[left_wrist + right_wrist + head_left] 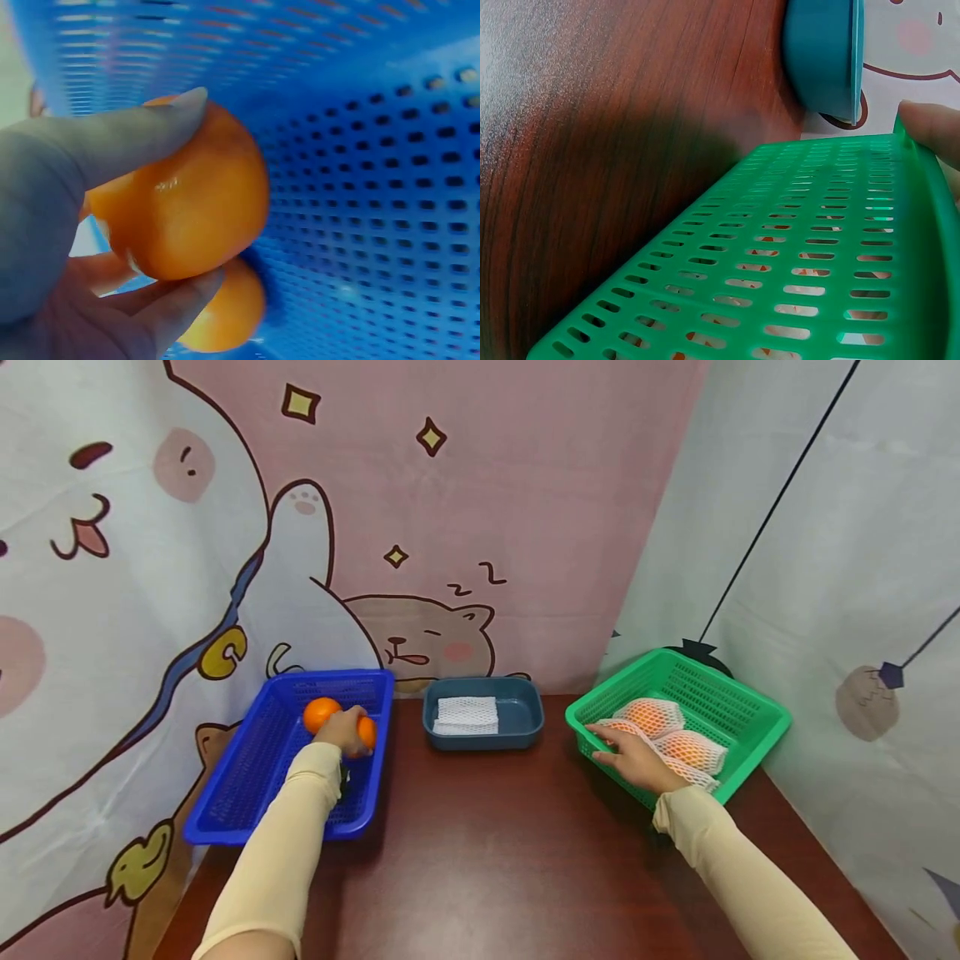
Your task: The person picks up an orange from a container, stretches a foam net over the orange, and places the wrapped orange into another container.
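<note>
In the head view my left hand [343, 731] reaches into the blue basket [243, 785] and holds an orange [367, 732] near the basket's right wall. The left wrist view has that glossy orange [199, 199] between thumb and fingers, with a second orange [229, 311] below it on the basket's floor. My right hand [641, 764] lies over the near-left rim of the green basket [750, 714], fingers extended beside several orange fruits in white foam nets [654, 717]. From the right wrist, one fingertip [934, 131] shows at the green rim; the rest of the hand is hidden.
Between the two baskets, at the back of the brown table [480, 860], stands a dark teal tray [519, 718] holding a stack of flat white foam nets [467, 717]. A printed cloth [525, 527] hangs behind the table and along its sides.
</note>
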A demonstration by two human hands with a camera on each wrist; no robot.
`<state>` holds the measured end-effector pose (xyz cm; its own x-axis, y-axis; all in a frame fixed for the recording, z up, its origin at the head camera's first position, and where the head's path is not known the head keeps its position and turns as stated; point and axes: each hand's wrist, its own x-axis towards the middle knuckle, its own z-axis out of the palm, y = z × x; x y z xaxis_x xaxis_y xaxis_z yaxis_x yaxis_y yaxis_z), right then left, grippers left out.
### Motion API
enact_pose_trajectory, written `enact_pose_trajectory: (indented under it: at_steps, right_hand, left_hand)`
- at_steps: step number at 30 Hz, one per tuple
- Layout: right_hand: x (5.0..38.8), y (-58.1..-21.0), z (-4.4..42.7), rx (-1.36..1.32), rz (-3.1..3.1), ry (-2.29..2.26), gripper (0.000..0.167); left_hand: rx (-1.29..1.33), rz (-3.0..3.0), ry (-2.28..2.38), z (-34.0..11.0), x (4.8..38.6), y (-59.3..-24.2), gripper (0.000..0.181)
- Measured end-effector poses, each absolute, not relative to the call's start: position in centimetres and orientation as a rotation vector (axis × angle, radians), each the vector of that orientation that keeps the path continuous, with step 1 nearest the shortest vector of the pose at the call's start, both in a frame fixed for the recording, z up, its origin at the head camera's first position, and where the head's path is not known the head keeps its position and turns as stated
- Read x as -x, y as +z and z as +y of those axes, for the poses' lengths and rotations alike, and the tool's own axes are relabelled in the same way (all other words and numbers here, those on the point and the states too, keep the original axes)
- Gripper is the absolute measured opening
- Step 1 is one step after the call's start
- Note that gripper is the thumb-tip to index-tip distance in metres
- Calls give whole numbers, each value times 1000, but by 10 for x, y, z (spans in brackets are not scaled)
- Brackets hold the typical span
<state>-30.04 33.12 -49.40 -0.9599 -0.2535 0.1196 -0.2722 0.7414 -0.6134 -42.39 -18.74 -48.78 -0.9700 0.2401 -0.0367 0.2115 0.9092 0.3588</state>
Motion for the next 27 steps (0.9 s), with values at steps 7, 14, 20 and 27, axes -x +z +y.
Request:
enact_pose_trajectory:
  at_steps: [7, 14, 20, 27]
  right_hand:
    - [299, -494, 331, -431, -2915, 1009, 53]
    - [299, -495, 331, -444, -2915, 1004, 52]
    - [296, -493, 331, -429, -2924, 1016, 53]
    - [297, -492, 330, -441, -2913, 1004, 53]
  left_hand:
    - [-360, 3118, 648, -178, 412, -458, 83]
    - [-313, 3230, 925, -151, 380, -427, 84]
    - [-326, 3165, 1247, -122, 353, -430, 82]
    - [-364, 3023, 1573, -82, 322, -452, 79]
